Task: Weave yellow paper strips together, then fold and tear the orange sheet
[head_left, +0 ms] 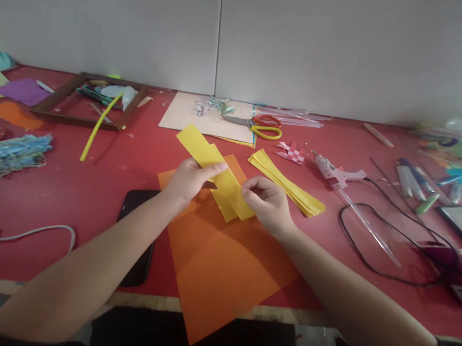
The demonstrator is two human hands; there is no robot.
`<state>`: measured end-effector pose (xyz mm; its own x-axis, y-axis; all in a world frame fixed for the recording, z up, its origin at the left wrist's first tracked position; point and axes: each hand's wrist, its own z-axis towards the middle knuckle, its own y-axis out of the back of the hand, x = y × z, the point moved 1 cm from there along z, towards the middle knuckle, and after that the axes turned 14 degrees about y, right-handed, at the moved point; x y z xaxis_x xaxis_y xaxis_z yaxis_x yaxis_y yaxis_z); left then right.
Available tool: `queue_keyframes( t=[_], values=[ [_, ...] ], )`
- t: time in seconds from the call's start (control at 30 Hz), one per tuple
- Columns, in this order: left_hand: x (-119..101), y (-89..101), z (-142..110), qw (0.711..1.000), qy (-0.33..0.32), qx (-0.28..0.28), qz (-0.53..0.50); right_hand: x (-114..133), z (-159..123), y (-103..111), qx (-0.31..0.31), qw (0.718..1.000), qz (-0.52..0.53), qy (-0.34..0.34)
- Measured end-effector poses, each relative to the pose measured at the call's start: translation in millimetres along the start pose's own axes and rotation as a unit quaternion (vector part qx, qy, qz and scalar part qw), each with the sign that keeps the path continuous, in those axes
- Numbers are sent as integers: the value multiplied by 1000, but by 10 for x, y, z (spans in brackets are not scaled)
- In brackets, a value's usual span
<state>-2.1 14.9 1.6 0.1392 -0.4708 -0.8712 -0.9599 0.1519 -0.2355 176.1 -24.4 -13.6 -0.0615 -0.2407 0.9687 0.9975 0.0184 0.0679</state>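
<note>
Yellow paper strips point(230, 185) lie across each other above an orange sheet point(227, 267). My left hand point(192, 179) pinches them between thumb and fingers near their upper half. At their lower right edge, my right hand point(268, 202) has thumb and index finger closed together on the yellow paper. The orange sheet overhangs the table's front edge. A fanned stack of yellow strips point(287, 184) rests just beyond my right hand. A black phone point(136, 240) is partly hidden under my left forearm.
Scissors point(256, 124) lie on a pale board point(180, 117) at the back. On the right are a pink glue gun point(334, 172) with a looping black cable point(350, 249) and several markers point(414, 181). A brown wooden frame point(62, 97) holding tools stands back left, near blue yarn point(19, 153).
</note>
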Motion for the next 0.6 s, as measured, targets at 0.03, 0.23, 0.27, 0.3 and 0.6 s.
queue_keyframes(
  t=[0.03,0.23,0.27,0.3,0.6],
  values=[
    [-7,10,11,1000,-8,-19,-15,-5,-1,3,1,1000,0,-1],
    [-43,74,65,988,-61,-112,-83,-36,-4,24,3,1000,8,-13],
    [-51,92,77,985,-66,-129,-99,-46,-4,33,1,1000,9,-12],
    [-62,116,91,979,-73,-149,-115,-56,-3,43,-2,1000,10,-11],
    [-50,143,85,996,43,-68,-30,-107,1,70,-62,994,84,-12]
  ],
)
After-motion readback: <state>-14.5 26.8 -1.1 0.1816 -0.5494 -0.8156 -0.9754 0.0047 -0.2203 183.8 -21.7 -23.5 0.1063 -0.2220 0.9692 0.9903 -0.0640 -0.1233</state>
